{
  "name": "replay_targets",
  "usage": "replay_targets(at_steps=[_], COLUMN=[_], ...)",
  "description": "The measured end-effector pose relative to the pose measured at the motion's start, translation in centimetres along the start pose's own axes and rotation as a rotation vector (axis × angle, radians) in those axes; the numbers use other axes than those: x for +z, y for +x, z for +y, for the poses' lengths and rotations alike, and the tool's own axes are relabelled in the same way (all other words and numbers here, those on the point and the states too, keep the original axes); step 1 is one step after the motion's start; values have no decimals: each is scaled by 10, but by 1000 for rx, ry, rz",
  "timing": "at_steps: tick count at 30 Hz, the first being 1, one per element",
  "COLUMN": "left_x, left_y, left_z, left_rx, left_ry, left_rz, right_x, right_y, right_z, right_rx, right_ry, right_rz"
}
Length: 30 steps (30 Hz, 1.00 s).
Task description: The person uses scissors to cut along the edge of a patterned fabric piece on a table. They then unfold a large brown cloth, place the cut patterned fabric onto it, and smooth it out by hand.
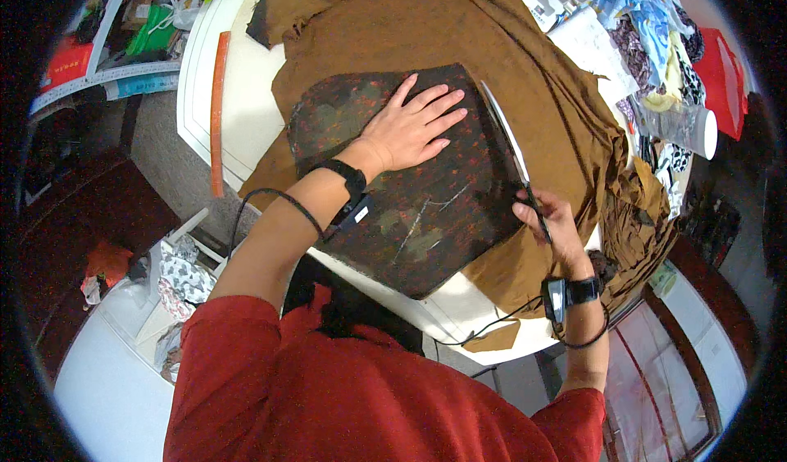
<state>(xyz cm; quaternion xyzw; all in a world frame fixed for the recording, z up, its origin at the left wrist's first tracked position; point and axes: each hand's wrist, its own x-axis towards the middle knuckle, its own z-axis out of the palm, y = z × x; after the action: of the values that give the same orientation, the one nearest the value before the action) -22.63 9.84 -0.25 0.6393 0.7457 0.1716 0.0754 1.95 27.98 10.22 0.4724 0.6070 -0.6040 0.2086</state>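
Note:
My left hand lies flat with fingers spread on a dark, red-flecked piece of fabric. Pale chalk-like lines mark that piece near its lower middle. Beneath it spreads a large brown cloth, rumpled into folds at the right. Beside the dark piece's right edge, my right hand is closed around the black handle of long scissors. Their pale blades point away from me, along that edge and over the brown cloth. Whether the blades are parted is hard to make out.
An orange-brown ruler lies at the left of the white table. Patterned cloths pile up at the far right, by a clear plastic cup-like container and a red bag. Cables hang from both wrist straps.

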Motion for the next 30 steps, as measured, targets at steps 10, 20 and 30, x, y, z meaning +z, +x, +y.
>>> replay_targets(at_steps=[10,20,30], left_x=[8,-76,-93], left_y=[1,-103,-309], left_z=[-14,-53,-61], left_rx=[24,-11,-814], left_ry=[-122,-513,-1272], left_rz=[-10,37,-466], right_x=[137,325,398], right_y=[-135,-190,-182], right_z=[87,120,117], right_rx=[129,266,212], right_ry=[210,450,591], right_rz=[-62,-186,-142])
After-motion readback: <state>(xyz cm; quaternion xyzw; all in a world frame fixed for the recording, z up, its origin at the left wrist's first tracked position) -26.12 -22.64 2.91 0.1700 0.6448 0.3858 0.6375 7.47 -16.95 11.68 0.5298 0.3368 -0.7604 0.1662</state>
